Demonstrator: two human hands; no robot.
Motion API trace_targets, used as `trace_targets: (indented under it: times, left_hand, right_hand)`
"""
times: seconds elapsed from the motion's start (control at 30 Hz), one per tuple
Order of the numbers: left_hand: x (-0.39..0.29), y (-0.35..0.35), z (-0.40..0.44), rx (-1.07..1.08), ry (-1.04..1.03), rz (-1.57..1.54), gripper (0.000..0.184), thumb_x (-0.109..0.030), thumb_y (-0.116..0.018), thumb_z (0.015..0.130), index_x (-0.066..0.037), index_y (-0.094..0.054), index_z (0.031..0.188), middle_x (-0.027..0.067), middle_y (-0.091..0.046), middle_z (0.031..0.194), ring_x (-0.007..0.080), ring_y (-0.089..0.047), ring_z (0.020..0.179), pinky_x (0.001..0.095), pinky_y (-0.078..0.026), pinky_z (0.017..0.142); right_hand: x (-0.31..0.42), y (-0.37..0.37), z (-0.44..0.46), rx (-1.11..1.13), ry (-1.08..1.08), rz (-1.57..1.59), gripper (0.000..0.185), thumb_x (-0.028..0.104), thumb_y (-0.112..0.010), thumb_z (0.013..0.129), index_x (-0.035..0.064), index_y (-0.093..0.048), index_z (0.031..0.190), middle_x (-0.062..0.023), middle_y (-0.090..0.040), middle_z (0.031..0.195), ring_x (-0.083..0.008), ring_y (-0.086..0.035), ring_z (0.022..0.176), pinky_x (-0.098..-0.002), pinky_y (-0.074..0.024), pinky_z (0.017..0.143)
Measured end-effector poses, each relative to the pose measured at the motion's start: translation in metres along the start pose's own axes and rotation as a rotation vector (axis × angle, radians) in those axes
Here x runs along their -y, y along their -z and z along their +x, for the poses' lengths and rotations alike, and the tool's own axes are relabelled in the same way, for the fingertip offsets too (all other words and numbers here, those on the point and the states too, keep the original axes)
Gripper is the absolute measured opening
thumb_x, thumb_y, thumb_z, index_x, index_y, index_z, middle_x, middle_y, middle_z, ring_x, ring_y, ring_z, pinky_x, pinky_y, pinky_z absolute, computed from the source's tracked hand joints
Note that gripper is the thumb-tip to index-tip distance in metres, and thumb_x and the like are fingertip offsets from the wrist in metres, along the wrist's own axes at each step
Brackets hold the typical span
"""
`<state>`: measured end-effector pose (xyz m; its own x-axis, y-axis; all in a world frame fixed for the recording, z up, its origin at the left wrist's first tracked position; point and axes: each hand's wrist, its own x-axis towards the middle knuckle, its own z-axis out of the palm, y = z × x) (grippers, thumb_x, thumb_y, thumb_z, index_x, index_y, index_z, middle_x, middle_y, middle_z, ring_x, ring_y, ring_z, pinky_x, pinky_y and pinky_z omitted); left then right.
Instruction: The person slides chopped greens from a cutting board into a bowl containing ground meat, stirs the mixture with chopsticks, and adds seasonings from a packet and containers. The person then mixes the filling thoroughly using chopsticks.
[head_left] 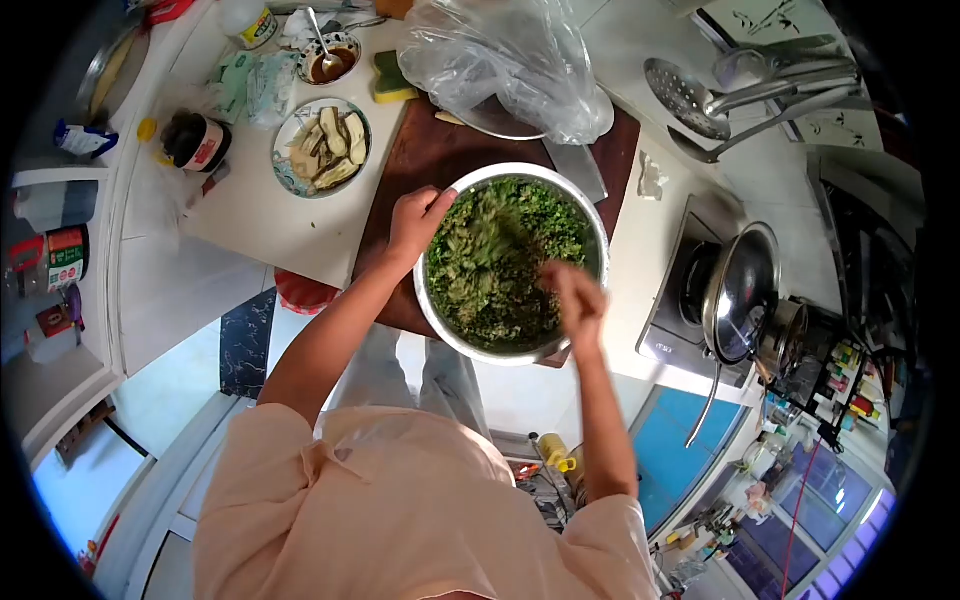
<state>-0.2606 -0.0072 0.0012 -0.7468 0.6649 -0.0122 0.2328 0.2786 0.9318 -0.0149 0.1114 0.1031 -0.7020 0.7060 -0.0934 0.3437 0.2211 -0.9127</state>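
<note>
Two bare hands are at a wide metal bowl (604, 235) that holds chopped greens (500, 290). The left hand (416, 225) is at the bowl's 10 o'clock, touching the rim, its fingers bent and close together, with the thumb toward the greens. The right hand (578, 300) is over the 4 o'clock side, blurred by motion, its fingers bent narrow and reaching in at the greens; whether they hold anything thin, I cannot tell.

The bowl sits on a dark red-brown board (400, 185) on the pale surface (240, 225), mouth up. Being round, it has no long axis and points no particular way; the board under it runs lengthwise from between 12 and 1 to between 6 and 7 o'clock.

Around the bowl, a clear plastic bag (500, 60) lies at 12 o'clock, and a flat metal blade (578, 170) shows just beside the rim at 1. A plate (284, 172) of pale, dark-skinned vegetable strips (333, 135) is at 10. Farther out, between 10 and 11, stands a small bowl (351, 44) of brown sauce with a spoon (316, 32) in it. A sponge (393, 80) lies at 11, a slotted skimmer (685, 98) between 1 and 2, and a pan (742, 290) at 3.
</note>
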Motion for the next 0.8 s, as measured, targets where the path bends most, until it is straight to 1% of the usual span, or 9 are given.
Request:
trace_targets:
  times: [0.07, 0.13, 0.27, 0.33, 0.4, 0.43, 0.57, 0.7, 0.8]
  left_hand:
    - [-0.002, 0.001, -0.001, 0.004, 0.019, -0.029, 0.036, -0.026, -0.066, 0.087, 0.003, -0.056, 0.068, 0.0130, -0.050, 0.059, 0.0233, -0.045, 0.049, 0.0343, -0.039, 0.051]
    - [-0.003, -0.004, 0.000, -0.018, 0.010, -0.068, 0.036, -0.026, -0.066, 0.087, 0.003, -0.056, 0.068, 0.0127, -0.050, 0.059, 0.0237, -0.046, 0.050, 0.0340, -0.040, 0.052]
    - [-0.003, -0.005, -0.001, -0.081, -0.021, -0.101, 0.036, -0.025, -0.066, 0.087, 0.003, -0.057, 0.068, 0.0130, -0.052, 0.061, 0.0243, -0.048, 0.051, 0.0342, -0.040, 0.053]
    - [-0.005, -0.006, -0.002, -0.072, 0.001, -0.109, 0.035, -0.025, -0.066, 0.087, 0.003, -0.057, 0.068, 0.0133, -0.053, 0.061, 0.0243, -0.048, 0.051, 0.0342, -0.040, 0.053]
    - [-0.009, -0.003, -0.002, -0.043, 0.041, -0.105, 0.034, -0.024, -0.066, 0.087, 0.003, -0.058, 0.069, 0.0137, -0.053, 0.062, 0.0240, -0.049, 0.051, 0.0341, -0.040, 0.053]
    - [-0.008, -0.002, -0.002, -0.026, 0.028, -0.071, 0.034, -0.024, -0.066, 0.087, 0.003, -0.059, 0.069, 0.0138, -0.053, 0.062, 0.0238, -0.049, 0.052, 0.0341, -0.040, 0.053]
    - [-0.002, -0.001, -0.001, 0.005, 0.026, -0.034, 0.033, -0.024, -0.065, 0.088, 0.003, -0.059, 0.070, 0.0142, -0.054, 0.062, 0.0237, -0.050, 0.052, 0.0341, -0.039, 0.053]
    - [-0.011, 0.000, -0.002, -0.023, 0.035, -0.081, 0.034, -0.024, -0.065, 0.087, 0.003, -0.058, 0.069, 0.0146, -0.054, 0.063, 0.0250, -0.049, 0.052, 0.0344, -0.039, 0.053]
    - [-0.004, -0.005, -0.001, -0.060, -0.017, -0.129, 0.034, -0.023, -0.066, 0.087, 0.003, -0.058, 0.069, 0.0154, -0.053, 0.063, 0.0258, -0.048, 0.051, 0.0349, -0.039, 0.052]
  right_hand:
    - [0.002, 0.033, 0.008, -0.150, -0.085, 0.146, 0.019, 0.005, -0.051, 0.096, -0.0082, -0.066, 0.097, -0.0126, -0.067, 0.089, -0.0178, -0.065, 0.083, -0.0285, -0.0540, 0.077]
    - [0.011, 0.063, -0.027, -0.163, -0.050, -0.143, 0.019, 0.004, -0.052, 0.096, -0.0090, -0.065, 0.097, -0.0128, -0.067, 0.089, -0.0171, -0.065, 0.083, -0.0279, -0.0542, 0.077]
    - [0.007, 0.050, -0.121, -0.157, -0.244, -0.064, 0.021, 0.009, -0.053, 0.096, -0.0077, -0.066, 0.097, -0.0144, -0.068, 0.091, -0.0186, -0.067, 0.079, -0.0289, -0.0554, 0.075]
    - [0.018, 0.011, -0.125, -0.204, -0.220, 0.118, 0.020, 0.008, -0.054, 0.095, -0.0078, -0.066, 0.097, -0.0136, -0.067, 0.091, -0.0183, -0.067, 0.079, -0.0288, -0.0552, 0.073]
    - [0.021, -0.013, -0.101, -0.125, -0.196, -0.063, 0.018, 0.008, -0.057, 0.094, -0.0076, -0.066, 0.098, -0.0131, -0.068, 0.089, -0.0190, -0.067, 0.079, -0.0277, -0.0546, 0.072]
    - [0.011, -0.021, -0.084, -0.156, -0.142, 0.058, 0.018, 0.008, -0.057, 0.094, -0.0076, -0.066, 0.096, -0.0128, -0.068, 0.088, -0.0180, -0.067, 0.078, -0.0270, -0.0545, 0.071]
    - [0.000, 0.030, -0.029, -0.250, -0.176, 0.116, 0.020, 0.008, -0.052, 0.096, -0.0067, -0.065, 0.102, -0.0125, -0.069, 0.091, -0.0193, -0.067, 0.077, -0.0279, -0.0553, 0.072]
    - [-0.005, 0.072, -0.101, -0.239, -0.272, -0.118, 0.021, 0.007, -0.053, 0.096, -0.0091, -0.065, 0.095, -0.0141, -0.068, 0.089, -0.0166, -0.066, 0.074, -0.0287, -0.0560, 0.072]
    - [0.021, 0.027, -0.125, -0.132, -0.411, 0.188, 0.021, 0.008, -0.053, 0.095, -0.0093, -0.065, 0.097, -0.0148, -0.068, 0.094, -0.0190, -0.066, 0.079, -0.0326, -0.0574, 0.074]
